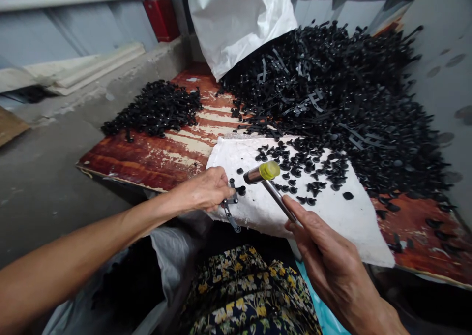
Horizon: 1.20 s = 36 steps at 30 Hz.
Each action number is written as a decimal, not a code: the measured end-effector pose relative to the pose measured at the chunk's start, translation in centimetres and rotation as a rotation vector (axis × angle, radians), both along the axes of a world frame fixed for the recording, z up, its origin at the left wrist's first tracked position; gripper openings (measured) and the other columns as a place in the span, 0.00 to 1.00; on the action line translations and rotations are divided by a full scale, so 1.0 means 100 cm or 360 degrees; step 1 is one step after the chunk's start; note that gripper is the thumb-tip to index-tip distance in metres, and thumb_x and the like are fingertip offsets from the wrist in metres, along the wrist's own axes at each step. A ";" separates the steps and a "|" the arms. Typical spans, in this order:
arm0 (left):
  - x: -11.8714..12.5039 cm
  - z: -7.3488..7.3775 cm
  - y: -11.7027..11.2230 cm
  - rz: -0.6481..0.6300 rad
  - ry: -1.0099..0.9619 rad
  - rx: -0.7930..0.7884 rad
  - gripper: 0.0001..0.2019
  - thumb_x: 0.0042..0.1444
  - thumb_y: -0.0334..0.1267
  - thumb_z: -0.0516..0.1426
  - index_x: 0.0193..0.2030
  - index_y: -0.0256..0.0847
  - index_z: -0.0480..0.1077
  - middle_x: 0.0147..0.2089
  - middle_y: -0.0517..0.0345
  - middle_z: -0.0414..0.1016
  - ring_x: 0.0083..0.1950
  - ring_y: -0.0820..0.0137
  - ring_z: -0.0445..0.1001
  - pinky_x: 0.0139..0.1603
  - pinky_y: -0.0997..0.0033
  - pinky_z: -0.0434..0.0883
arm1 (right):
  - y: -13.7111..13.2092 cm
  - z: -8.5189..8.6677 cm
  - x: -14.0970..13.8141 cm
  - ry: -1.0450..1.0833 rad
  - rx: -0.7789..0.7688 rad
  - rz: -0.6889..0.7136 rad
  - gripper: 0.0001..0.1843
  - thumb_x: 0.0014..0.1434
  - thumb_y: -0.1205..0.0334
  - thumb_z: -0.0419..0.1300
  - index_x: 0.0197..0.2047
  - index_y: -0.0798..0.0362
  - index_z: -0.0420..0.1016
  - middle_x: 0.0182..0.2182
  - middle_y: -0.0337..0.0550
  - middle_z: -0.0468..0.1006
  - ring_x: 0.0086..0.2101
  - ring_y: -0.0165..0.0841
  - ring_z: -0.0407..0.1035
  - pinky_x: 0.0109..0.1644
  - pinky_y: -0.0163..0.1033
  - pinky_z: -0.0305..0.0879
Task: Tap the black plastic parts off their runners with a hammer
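My left hand [215,189] pinches a dark jointed plastic strip [230,216] at the near left edge of a white cloth [346,227]. A small black round-headed peg [241,191] lies against the strip, beside my fingertips. My right hand [324,251] is wrapped round the metal handle of a small mallet [275,195], which has a yellow-green face on one end and a dark one on the other. The mallet head is raised slightly to the right of the strip. Several loose black pegs [295,170] lie on the cloth beyond the mallet.
A large heap of black parts [332,79] covers the back right of the worn red board [125,163]. A smaller black pile [158,108] sits at its left. Behind stands a white sack [239,20]; an open bag [169,266] with dark contents is below left.
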<state>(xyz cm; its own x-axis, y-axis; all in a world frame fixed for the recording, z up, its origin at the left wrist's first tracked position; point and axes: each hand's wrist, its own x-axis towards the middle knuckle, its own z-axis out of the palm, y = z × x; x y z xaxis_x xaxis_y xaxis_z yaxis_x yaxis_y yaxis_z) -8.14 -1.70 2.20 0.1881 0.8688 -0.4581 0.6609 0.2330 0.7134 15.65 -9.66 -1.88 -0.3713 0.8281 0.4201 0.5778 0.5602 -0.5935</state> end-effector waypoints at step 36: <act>-0.007 -0.008 0.006 -0.0113 -0.0052 0.0063 0.08 0.49 0.33 0.57 0.28 0.43 0.58 0.13 0.72 0.57 0.13 0.78 0.56 0.15 0.78 0.50 | 0.000 0.000 -0.001 0.0017 -0.0060 -0.0128 0.29 0.65 0.71 0.49 0.67 0.46 0.61 0.41 0.46 0.79 0.32 0.31 0.76 0.37 0.36 0.76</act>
